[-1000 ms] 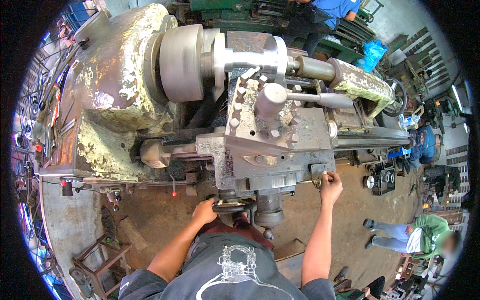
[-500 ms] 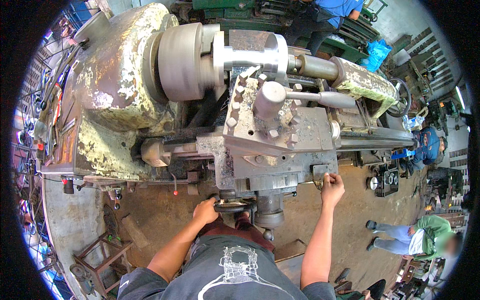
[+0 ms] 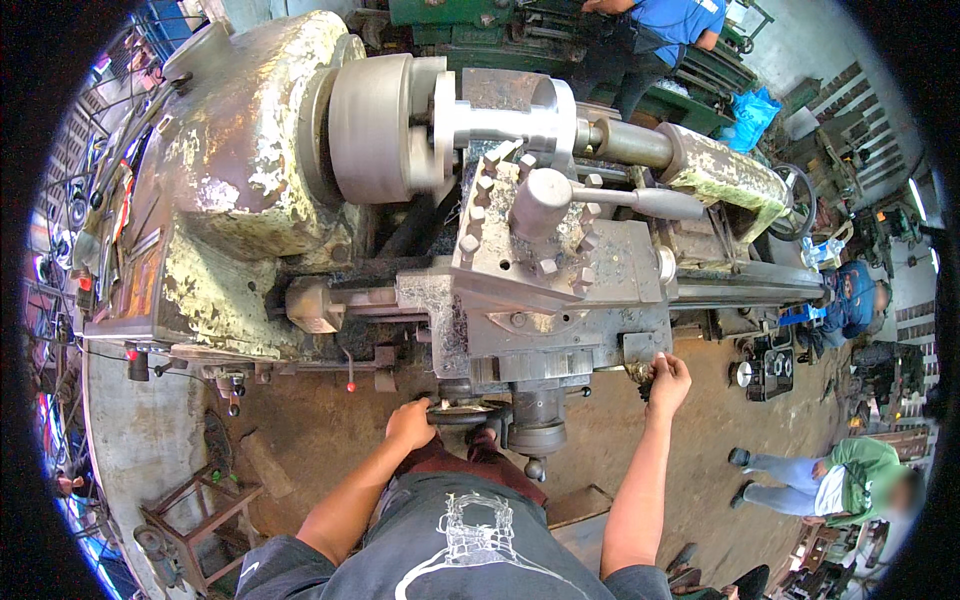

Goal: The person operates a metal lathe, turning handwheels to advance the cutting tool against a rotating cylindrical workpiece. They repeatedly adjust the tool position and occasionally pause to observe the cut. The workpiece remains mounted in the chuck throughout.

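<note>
My left hand (image 3: 408, 425) is wrapped round the rim of a dark handwheel (image 3: 465, 413) on the front of the lathe carriage. At the carriage's right front corner, my right hand (image 3: 668, 385) is closed with its fingertips together. A dark, rough-looking piece (image 3: 640, 373) lies beside these fingers; whether they grip it is hidden. Above, a shiny flanged metal workpiece (image 3: 505, 122) sits between the blurred chuck (image 3: 372, 128) and the tailstock (image 3: 725, 170). The square tool post (image 3: 535, 255), with its lever handle (image 3: 668, 201), stands just in front of the workpiece.
The worn headstock (image 3: 235, 170) fills the left. A metal stool frame (image 3: 205, 520) stands at lower left. One person in blue (image 3: 672, 30) is at a green machine behind; another in green (image 3: 868, 475) is at the right. A black crate (image 3: 772, 368) rests on the floor.
The whole view has shifted slightly. My right hand has moved a little away from the carriage corner, showing more of the dark piece. My left hand stays on the handwheel.
</note>
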`<act>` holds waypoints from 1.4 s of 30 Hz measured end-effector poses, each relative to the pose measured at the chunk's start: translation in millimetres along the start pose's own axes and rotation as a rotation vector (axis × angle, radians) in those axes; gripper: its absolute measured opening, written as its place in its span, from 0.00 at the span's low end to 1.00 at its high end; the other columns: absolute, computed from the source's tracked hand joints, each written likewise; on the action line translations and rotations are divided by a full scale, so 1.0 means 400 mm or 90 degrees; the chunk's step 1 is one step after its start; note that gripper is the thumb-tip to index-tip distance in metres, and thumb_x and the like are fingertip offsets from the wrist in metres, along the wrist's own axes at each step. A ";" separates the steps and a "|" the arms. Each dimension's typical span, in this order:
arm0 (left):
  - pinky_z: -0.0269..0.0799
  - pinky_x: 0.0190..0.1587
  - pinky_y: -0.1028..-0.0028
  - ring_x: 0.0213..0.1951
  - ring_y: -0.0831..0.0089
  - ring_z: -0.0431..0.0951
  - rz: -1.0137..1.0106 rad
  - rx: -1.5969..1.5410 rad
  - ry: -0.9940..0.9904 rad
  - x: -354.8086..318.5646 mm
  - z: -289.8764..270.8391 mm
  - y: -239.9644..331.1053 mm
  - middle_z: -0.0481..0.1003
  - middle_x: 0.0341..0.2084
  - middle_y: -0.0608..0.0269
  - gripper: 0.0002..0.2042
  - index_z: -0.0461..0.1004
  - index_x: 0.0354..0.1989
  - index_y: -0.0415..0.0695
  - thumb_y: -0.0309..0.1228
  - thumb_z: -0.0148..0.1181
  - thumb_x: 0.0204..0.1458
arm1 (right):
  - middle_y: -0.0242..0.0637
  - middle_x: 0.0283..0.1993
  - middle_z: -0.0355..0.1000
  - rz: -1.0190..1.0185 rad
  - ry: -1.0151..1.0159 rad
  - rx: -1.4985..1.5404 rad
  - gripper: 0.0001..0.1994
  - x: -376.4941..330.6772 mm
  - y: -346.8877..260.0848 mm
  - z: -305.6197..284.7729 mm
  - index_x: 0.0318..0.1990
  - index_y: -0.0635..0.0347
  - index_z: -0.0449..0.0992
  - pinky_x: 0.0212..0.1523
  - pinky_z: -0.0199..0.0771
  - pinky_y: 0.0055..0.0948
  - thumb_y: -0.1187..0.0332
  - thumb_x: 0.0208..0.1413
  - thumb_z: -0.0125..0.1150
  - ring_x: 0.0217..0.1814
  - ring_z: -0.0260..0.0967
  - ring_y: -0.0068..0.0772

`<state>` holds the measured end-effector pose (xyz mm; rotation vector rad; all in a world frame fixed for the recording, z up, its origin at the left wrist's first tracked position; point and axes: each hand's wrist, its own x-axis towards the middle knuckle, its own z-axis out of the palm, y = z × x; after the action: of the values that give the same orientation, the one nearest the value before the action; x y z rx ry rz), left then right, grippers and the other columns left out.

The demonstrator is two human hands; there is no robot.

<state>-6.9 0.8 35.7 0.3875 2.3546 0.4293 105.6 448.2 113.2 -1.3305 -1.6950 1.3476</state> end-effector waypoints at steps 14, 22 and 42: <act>0.75 0.52 0.54 0.50 0.47 0.78 0.011 -0.025 0.026 -0.008 0.010 -0.002 0.78 0.47 0.47 0.22 0.74 0.51 0.44 0.33 0.64 0.44 | 0.32 0.28 0.73 -0.001 0.002 0.019 0.07 -0.008 0.000 -0.003 0.40 0.71 0.76 0.29 0.67 0.20 0.74 0.61 0.62 0.27 0.67 0.19; 0.75 0.53 0.55 0.50 0.47 0.78 0.033 -0.002 0.025 -0.015 0.013 0.002 0.77 0.48 0.46 0.22 0.74 0.50 0.42 0.30 0.63 0.44 | 0.33 0.28 0.73 -0.002 0.010 0.023 0.07 0.003 0.015 -0.007 0.38 0.71 0.74 0.28 0.66 0.19 0.73 0.61 0.62 0.26 0.68 0.19; 0.69 0.60 0.55 0.58 0.46 0.71 0.215 -0.046 -0.035 -0.030 -0.031 -0.052 0.69 0.58 0.42 0.27 0.64 0.60 0.37 0.33 0.61 0.52 | 0.39 0.26 0.79 -0.071 0.165 -0.193 0.09 -0.002 0.011 0.010 0.33 0.67 0.80 0.30 0.74 0.30 0.68 0.56 0.66 0.26 0.75 0.27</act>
<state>-10.1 -25.0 43.0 0.7580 2.2157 0.6506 104.0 445.9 107.9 -1.4787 -1.8089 0.8375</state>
